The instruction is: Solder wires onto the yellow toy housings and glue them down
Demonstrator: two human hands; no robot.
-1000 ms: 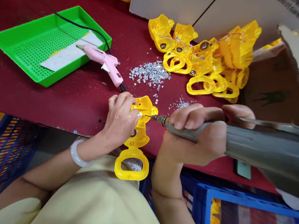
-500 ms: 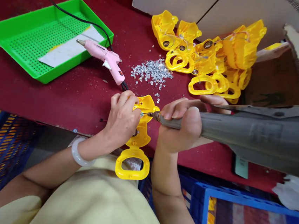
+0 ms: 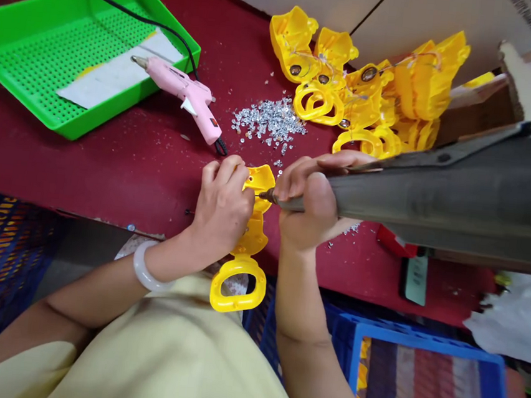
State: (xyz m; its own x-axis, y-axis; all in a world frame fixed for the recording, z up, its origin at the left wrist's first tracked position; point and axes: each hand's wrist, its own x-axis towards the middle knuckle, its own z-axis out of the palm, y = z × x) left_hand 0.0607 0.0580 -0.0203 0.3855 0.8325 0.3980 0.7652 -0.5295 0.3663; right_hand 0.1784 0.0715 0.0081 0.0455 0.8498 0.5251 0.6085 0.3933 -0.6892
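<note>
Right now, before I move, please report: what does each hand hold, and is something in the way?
Left hand: holds yellow plastic piece. Right hand: grey rotary tool, bit at the piece. Pink glue gun beyond, not in the way.

Yellow plastic piece [image 3: 252,238] partly behind left hand [image 3: 222,204], rotary tool [image 3: 435,190] cut off

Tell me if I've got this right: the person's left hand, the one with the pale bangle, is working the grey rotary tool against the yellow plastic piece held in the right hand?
Not quite: the hands are swapped. The head view shows the right hand gripping the grey rotary tool, while the left hand, with the pale bangle, holds the yellow plastic piece.
</note>
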